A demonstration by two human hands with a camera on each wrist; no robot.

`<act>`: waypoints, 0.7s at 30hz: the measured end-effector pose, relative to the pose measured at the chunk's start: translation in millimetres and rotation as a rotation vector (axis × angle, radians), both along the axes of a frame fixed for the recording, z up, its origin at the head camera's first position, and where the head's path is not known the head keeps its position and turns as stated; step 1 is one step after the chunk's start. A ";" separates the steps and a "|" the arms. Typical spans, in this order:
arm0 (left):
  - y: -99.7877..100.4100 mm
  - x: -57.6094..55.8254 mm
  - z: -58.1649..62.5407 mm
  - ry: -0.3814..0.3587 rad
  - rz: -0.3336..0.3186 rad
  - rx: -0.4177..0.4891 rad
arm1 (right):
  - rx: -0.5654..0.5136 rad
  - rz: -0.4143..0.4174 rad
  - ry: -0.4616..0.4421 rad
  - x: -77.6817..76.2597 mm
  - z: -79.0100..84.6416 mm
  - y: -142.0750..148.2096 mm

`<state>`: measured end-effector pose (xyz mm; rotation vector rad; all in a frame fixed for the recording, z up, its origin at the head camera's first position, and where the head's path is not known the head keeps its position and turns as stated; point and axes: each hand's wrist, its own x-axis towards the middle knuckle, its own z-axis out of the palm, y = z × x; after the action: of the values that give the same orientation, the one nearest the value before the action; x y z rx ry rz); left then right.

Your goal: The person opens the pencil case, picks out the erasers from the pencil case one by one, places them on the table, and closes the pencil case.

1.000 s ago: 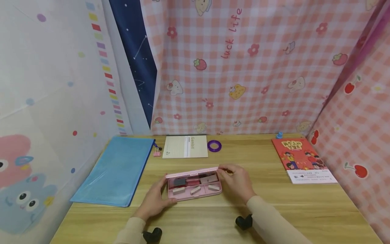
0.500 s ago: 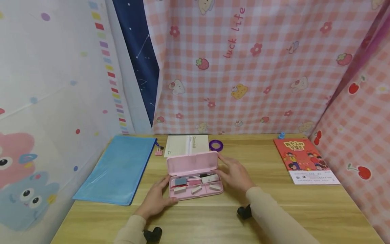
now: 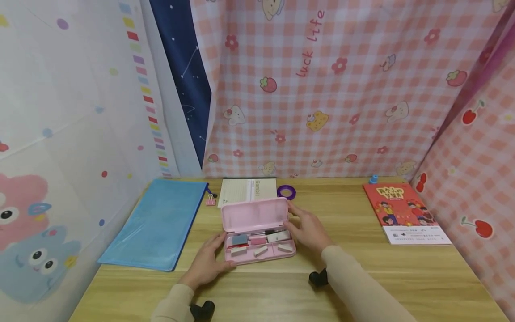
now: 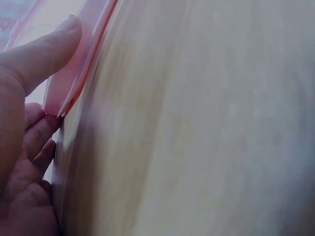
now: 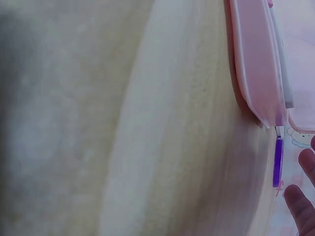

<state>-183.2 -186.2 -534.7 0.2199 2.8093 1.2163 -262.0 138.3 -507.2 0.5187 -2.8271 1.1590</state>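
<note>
A pink pencil case point(image 3: 274, 254) lies on the table with its lid point(image 3: 255, 215) raised and leaning back. Several small whitish blocks sit in its front compartments; behind them are a grey-blue block point(image 3: 239, 239), a white item point(image 3: 278, 237) and a dark pen point(image 3: 275, 231). My left hand point(image 3: 206, 263) holds the case's left end, thumb at the front corner and fingers around the side, as the left wrist view also shows. My right hand point(image 3: 310, 229) is at the lid's right edge. In the right wrist view its fingers point(image 5: 298, 204) are extended close to the lid; its thumb is out of that view.
A blue folder point(image 3: 154, 228) lies on the left. Behind the case are a pink binder clip point(image 3: 210, 201), a notebook point(image 3: 237, 190) and a purple tape roll point(image 3: 286, 192). A red book point(image 3: 396, 205) and a small blue object point(image 3: 373, 179) are on the right.
The pencil case's lid has swung from nearly closed to upright and back, uncovering the contents. My right hand moved with its edge; my left hand stayed at the left end.
</note>
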 end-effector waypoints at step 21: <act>-1.3 0.4 -3.8 -0.022 0.027 0.038 | 0.044 0.080 -0.043 21.2 -7.6 2.2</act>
<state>-182.8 -187.6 -538.5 0.1701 2.7808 1.2708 -240.7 140.5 -514.8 0.6225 -2.8992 1.1373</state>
